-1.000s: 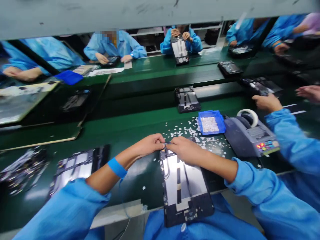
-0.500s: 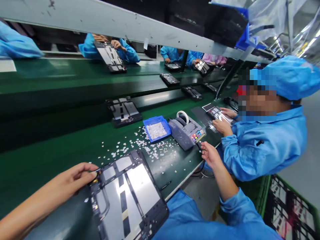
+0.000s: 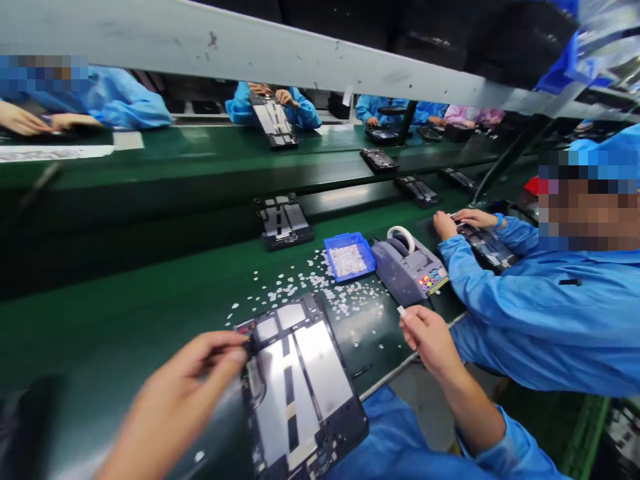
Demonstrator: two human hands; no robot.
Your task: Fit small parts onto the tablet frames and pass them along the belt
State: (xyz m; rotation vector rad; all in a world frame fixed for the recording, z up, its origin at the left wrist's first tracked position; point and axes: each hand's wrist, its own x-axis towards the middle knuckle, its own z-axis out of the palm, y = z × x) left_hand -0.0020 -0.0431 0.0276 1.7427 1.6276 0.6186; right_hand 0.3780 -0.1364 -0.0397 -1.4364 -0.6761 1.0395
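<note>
In front of me lies an opened tablet [image 3: 320, 360], its silver battery cells and dark frame exposed. My left hand [image 3: 195, 380] is at its upper left corner, thumb and forefinger pinched together. A small yellowish bit shows at those fingertips, too blurred to name. My right hand [image 3: 433, 340], to the right of the tablet, pinches a small white piece of tape [image 3: 401, 311] that sticks out past the fingertips. Just beyond this hand stands a grey tape dispenser [image 3: 407, 277] with a white tape roll [image 3: 401, 235] on top.
A blue tray [image 3: 350, 258] of white scraps stands left of the dispenser, with more scraps [image 3: 300, 287] strewn over the green bench. Another opened tablet [image 3: 284, 223] lies farther back. At right a co-worker's hands [image 3: 463, 221] handle a tablet. A shelf beam [image 3: 300, 63] crosses overhead.
My right hand has come away from the dispenser's front with a piece of tape. My left hand stays at the tablet's corner. The whole view has swung left.
</note>
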